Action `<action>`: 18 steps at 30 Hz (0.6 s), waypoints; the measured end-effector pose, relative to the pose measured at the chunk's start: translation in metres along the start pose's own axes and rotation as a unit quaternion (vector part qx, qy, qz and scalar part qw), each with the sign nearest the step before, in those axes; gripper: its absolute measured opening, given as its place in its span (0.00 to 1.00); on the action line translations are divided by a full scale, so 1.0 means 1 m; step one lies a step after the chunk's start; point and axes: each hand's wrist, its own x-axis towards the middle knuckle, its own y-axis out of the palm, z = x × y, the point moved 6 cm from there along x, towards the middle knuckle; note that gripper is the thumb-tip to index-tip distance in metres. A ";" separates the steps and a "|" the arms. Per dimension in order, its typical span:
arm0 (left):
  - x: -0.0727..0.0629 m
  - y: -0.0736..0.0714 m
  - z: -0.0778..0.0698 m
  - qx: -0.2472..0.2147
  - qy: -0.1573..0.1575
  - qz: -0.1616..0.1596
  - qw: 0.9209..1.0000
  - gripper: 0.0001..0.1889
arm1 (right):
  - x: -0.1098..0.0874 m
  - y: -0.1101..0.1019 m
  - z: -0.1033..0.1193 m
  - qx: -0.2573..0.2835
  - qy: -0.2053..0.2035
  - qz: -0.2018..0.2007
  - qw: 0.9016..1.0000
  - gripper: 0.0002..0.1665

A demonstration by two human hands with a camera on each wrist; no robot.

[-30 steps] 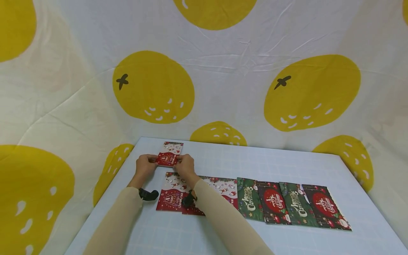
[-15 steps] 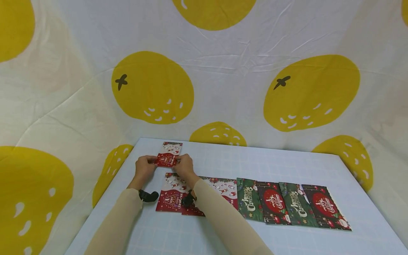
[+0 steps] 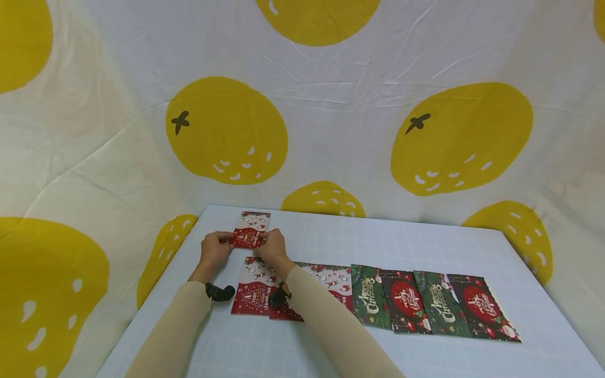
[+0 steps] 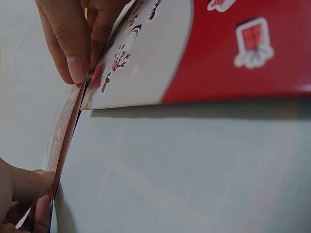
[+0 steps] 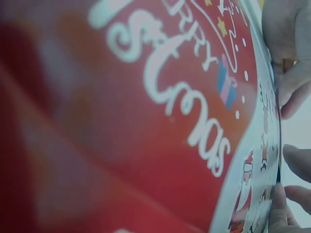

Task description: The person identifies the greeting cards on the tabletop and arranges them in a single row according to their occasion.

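Head view: left hand (image 3: 216, 248) and right hand (image 3: 274, 248) are pinching opposite side edges of red-and-white card (image 3: 249, 236), between fingertips, above far part of table (image 3: 378, 239). Card likely handling light, bendy, slick, easily creased; side edges offering best hold. Row of cards (image 3: 371, 294) lying nearer than fingers, extending rightward.

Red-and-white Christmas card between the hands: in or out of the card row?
Out: pale blue tabletop shows between the held red-and-white card and the card row.

Light is soft; right wrist view seems blurred at left.
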 end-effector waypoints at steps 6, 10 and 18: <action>0.000 0.000 0.000 0.002 0.004 0.001 1.000 0.19 | 0.000 0.000 0.001 -0.013 0.004 0.002 1.000 0.31; 0.001 0.000 0.000 0.003 0.006 0.006 1.000 0.19 | -0.001 0.001 0.001 -0.020 -0.001 0.002 1.000 0.31; 0.000 0.000 -0.001 0.019 0.025 -0.001 1.000 0.19 | -0.003 0.001 0.002 -0.024 -0.023 -0.007 0.999 0.32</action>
